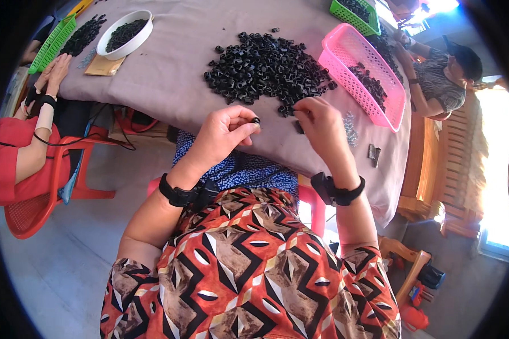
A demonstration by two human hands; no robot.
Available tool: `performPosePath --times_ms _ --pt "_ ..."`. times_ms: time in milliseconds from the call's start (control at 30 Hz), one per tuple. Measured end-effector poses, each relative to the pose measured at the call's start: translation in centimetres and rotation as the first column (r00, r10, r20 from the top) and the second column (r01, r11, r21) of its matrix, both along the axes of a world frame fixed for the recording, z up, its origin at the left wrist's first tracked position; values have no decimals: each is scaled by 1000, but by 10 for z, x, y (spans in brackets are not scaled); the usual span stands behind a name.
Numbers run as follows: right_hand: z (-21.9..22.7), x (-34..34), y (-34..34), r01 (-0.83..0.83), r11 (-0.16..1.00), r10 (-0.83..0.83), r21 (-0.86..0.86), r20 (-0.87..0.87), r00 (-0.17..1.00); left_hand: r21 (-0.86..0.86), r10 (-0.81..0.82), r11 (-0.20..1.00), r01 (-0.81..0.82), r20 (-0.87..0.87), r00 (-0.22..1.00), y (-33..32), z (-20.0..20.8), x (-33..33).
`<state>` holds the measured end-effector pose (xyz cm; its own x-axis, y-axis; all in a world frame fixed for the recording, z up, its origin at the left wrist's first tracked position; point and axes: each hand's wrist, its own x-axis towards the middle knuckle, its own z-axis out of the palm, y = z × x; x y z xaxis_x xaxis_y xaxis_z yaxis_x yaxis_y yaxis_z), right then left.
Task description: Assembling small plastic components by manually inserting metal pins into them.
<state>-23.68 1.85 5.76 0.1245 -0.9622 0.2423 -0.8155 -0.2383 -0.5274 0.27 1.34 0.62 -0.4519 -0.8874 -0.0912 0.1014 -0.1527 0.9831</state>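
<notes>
The left hand (225,131) pinched a black piece (255,120) — whether the right hand (324,129) held anything was unclear.

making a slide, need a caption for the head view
Left hand pinches a black part, right hand near the heap and pink basket.

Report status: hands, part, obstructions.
Left hand pinching small black part. Right hand by black pile, hold unclear. Pink basket to the right, not between hands.

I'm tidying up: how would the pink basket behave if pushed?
The pink basket looks like perforated plastic, so it's probably light. Its long, low shape suggests sliding rather than tipping, and the loose black pieces inside may shift.
</notes>
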Motion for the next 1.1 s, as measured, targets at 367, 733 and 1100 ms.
performPosePath --times_ms 367,733,1100 --pt "-11 9 -4 -5 999 4 -52 -21 1000 -7 -18 1000 18 13 1000 1 0 -2" --pt "-17 26 -5 -110 993 114 30 -195 974 -26 -21 999 23 55 998 0 0 -2" --pt "-4 34 11 -107 990 85 87 224 971 -22 -25 999 27 57 998 1 1 -3"
